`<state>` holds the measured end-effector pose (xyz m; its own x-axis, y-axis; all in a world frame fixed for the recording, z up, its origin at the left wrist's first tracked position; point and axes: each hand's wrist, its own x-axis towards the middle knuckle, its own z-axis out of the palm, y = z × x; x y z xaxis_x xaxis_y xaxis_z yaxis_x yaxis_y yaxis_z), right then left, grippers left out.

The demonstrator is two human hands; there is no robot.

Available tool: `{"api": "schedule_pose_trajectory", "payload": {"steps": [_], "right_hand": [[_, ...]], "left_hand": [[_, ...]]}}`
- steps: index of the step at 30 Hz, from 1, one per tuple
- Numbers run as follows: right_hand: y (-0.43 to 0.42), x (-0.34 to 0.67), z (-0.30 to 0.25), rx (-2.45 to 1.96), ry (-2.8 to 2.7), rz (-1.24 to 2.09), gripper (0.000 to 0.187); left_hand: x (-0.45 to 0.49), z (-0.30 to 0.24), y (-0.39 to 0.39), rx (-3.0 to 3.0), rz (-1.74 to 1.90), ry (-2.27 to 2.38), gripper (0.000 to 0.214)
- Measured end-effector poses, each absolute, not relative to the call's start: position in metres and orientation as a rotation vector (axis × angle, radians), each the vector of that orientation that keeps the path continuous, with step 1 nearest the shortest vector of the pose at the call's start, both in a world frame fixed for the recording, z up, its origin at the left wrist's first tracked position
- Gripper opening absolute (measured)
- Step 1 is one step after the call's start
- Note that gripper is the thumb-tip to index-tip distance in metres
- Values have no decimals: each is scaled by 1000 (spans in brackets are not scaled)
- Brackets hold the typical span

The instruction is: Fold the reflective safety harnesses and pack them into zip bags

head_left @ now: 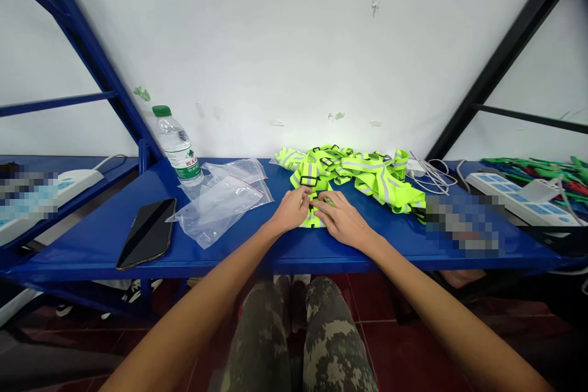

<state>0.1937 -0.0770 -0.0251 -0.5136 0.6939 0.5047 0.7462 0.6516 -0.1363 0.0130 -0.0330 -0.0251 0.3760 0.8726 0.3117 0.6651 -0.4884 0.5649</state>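
The left hand [291,209] and right hand [340,218] meet near the front edge of the blue counter [92,252], fingers drawn in narrow, tips pressed onto a fold of a neon-yellow reflective vest [379,180]. Gripping it or just pinning it flat? Can't tell from here. Either way, that pressure looks to be keeping the fold apart from the heap sprawling toward the back edge, black buckles [309,180] showing. Over to the left, clear plastic bags [220,211] lie flat, seemingly placed within easy reach. Beyond them, a black smartphone [147,233] sits by the front edge, a water bottle [177,147] at the back. Far right, white cables [432,176] trail near a power strip [519,199].
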Motion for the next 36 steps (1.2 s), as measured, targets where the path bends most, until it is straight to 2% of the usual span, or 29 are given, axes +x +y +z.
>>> {"api": "schedule_pose_trajectory", "payload": {"steps": [6,10,15,18,23,26,30,33,36], "right_hand": [[-83,192,-27,-1092,-2435,-241,37],[-87,194,-27,-1132,-2514,-235,55],[-86,189,-24,-1144,-2578,-336,42],[-85,186,-21,-1177,-2577,-335,35],[-78,186,-16,-1246,-2514,-262,32],[-67,189,-16,-1200,-2472,-232,33],[-55,190,-17,-1183,-2423,-144,36],[-49,189,-14,-1272,-2392,-26,38],[-44,187,-10,-1312,-2362,72,40]], "left_hand": [[14,-24,-20,2174,830,1349,25],[15,-22,-10,2040,740,1460,24],[17,-19,-12,1991,771,1528,18],[20,-14,-23,1964,966,1601,12],[19,-6,-42,2008,1235,1675,46],[17,-6,-50,2190,1280,1612,50],[16,-9,-50,2320,1137,1678,52],[18,-8,-42,2192,933,1813,59],[19,-7,-34,2114,797,1893,58]]}}
